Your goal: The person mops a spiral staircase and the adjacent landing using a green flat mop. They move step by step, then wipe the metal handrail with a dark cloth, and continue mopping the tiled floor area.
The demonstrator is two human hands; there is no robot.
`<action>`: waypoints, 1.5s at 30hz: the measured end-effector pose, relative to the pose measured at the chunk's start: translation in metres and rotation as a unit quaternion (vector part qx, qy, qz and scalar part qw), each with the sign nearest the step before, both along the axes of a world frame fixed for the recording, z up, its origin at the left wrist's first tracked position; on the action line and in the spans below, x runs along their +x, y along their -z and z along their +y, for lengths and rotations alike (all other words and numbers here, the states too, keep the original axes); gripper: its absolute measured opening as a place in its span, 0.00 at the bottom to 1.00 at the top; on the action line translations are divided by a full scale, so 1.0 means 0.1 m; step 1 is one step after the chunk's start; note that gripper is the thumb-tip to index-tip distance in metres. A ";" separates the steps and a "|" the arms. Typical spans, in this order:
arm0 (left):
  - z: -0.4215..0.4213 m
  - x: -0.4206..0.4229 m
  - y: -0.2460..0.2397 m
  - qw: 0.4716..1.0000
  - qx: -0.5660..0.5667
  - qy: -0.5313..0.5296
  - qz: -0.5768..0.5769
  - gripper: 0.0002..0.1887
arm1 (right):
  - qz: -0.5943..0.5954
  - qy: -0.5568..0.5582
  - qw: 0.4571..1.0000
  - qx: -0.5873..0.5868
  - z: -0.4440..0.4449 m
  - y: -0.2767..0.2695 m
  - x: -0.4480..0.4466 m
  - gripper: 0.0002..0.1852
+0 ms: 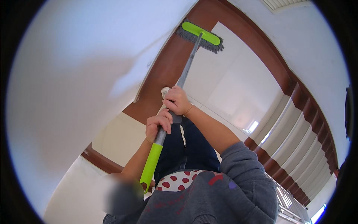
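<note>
A dust mop with a grey fringed head [184,33] and a bright green plate [200,33] lies across a brown floor border and white tile. Its grey metal pole [188,68] slants down toward my body, ending in a green grip [151,165] with a hanging hole. My right hand [177,100] is wrapped around the pole, the farther of the two. Closer to the green grip, my left hand [159,124] also holds the pole, partly hiding a dark grey collar [175,117]. Neither hand is on the green grip.
A white wall [84,84] stands close on the left. Stairs [291,131] with pale treads and brown side edging run along the right, beside a metal railing [289,211]. A vent grille [284,4] is at upper right. Something small and white [165,91] shows beside my right hand.
</note>
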State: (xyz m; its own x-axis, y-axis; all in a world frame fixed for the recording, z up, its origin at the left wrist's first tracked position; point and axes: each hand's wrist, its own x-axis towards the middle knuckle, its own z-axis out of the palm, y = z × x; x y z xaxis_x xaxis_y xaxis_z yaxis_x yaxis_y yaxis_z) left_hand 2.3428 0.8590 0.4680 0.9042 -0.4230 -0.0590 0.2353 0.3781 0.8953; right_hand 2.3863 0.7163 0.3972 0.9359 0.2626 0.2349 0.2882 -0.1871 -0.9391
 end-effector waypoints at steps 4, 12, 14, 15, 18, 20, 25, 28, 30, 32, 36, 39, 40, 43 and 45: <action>-0.07 0.31 -0.07 0.999 0.015 0.022 -0.018 0.32 | 0.007 0.008 1.000 -0.029 -0.09 -0.04 0.25 0.12; -0.01 0.86 -0.50 0.997 0.032 0.058 -0.032 0.32 | -0.012 0.079 0.997 0.004 -0.03 -0.49 0.69 0.11; 0.03 0.93 -0.51 0.997 0.031 0.063 -0.040 0.33 | -0.011 0.095 0.995 0.007 0.02 -0.54 0.74 0.11; 0.05 0.99 -0.53 0.997 0.026 0.064 -0.041 0.33 | -0.012 0.103 0.995 0.007 0.05 -0.58 0.79 0.11; 0.08 1.10 -0.58 0.997 0.017 0.065 -0.036 0.33 | -0.018 0.115 0.993 0.014 0.09 -0.62 0.87 0.11; 0.04 1.18 -0.62 0.997 0.011 0.062 -0.035 0.33 | -0.018 0.120 0.992 0.018 0.06 -0.64 0.93 0.11; -0.29 1.37 -0.72 0.998 0.020 0.054 -0.031 0.33 | -0.023 0.130 0.991 0.010 -0.24 -0.68 1.13 0.11; -0.59 1.42 -0.88 0.996 0.037 0.071 -0.029 0.33 | -0.017 0.121 0.992 0.011 -0.56 -0.88 1.18 0.11; -0.78 1.42 -1.02 0.996 0.050 0.071 -0.022 0.35 | -0.023 0.118 0.993 0.009 -0.75 -0.99 1.16 0.10; -0.93 1.44 -1.15 0.995 0.052 0.082 -0.015 0.35 | -0.016 0.127 0.992 0.013 -0.91 -1.11 1.15 0.10; -1.22 1.60 -1.21 0.993 0.044 0.111 -0.001 0.35 | -0.003 0.151 0.988 0.020 -1.21 -1.12 1.16 0.07; -1.51 1.77 -1.11 0.990 0.025 0.135 -0.005 0.34 | -0.004 0.159 0.987 0.010 -1.53 -1.02 1.25 0.07; -1.60 1.81 -1.03 0.990 0.018 0.143 -0.009 0.34 | -0.007 0.163 0.987 0.011 -1.62 -0.97 1.29 0.07; -1.85 1.91 -0.97 0.987 0.015 0.159 -0.019 0.33 | -0.022 0.157 0.987 0.008 -1.91 -0.93 1.38 0.07; -1.98 2.00 -0.93 0.990 0.011 0.139 -0.023 0.34 | -0.032 0.163 0.986 0.013 -2.05 -0.88 1.51 0.07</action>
State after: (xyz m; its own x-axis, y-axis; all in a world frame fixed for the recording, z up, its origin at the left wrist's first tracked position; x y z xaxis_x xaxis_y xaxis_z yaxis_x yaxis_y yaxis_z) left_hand 2.5429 0.6611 0.5608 0.7547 -0.6554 -0.0316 0.2858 0.2850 0.9149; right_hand 2.5371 0.5115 0.4857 0.9524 -0.0569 0.2995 0.2759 -0.2566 -0.9263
